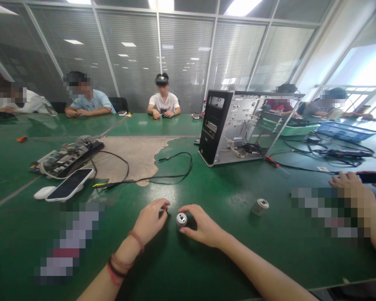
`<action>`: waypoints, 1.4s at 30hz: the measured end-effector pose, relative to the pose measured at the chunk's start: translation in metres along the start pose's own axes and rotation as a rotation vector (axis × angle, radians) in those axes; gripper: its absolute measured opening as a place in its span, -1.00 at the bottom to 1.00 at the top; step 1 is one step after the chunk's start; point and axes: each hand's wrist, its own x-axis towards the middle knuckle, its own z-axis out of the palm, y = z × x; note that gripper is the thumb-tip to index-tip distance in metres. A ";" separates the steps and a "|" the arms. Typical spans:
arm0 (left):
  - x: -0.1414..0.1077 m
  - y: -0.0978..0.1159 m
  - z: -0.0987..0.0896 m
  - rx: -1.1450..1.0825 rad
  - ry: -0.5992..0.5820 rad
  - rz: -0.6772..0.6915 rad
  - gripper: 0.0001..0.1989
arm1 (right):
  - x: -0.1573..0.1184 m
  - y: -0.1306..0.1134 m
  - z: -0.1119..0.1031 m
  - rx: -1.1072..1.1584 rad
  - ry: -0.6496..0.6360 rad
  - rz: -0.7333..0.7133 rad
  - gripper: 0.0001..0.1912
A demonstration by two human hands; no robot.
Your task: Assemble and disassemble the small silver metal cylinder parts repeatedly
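Observation:
A small silver metal cylinder point(181, 220) stands upright on the green table point(219, 259) in front of me. My right hand point(200, 223) curls round it from the right, thumb and forefinger at its sides. Just left of the cylinder is my left hand point(151, 219), its fingers bent together around a small dark piece at the fingertips, too small to name. Bands circle my left wrist. A second metal cylinder point(260, 207) rests farther right, apart from both hands.
An open computer case point(217, 129) stands beyond, with a screwdriver point(272, 161) beside it. At left are a phone point(70, 184), a white case point(44, 192) and an electronic assembly point(69, 156). Black cables point(172, 176) cross the middle. Another person's hands point(354, 188) are at right; people sit opposite.

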 end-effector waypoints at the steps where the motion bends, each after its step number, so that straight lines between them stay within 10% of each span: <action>1: 0.000 0.000 0.000 0.004 0.002 -0.003 -0.76 | 0.000 -0.001 0.000 0.004 0.015 0.002 -0.58; 20: 0.003 -0.003 -0.002 0.073 0.027 -0.008 -0.84 | 0.001 0.000 0.003 0.031 0.071 -0.016 -0.65; 30: 0.001 0.001 -0.003 0.061 0.014 0.026 -0.84 | 0.003 0.018 -0.042 -0.315 0.454 0.031 -0.73; 37: 0.000 0.002 0.000 0.055 -0.004 0.030 -0.84 | -0.026 0.063 -0.122 -0.732 0.721 0.499 -0.72; 42: 0.000 0.002 0.003 0.072 -0.026 0.030 -0.83 | -0.056 0.097 -0.154 -0.724 0.484 0.973 -0.70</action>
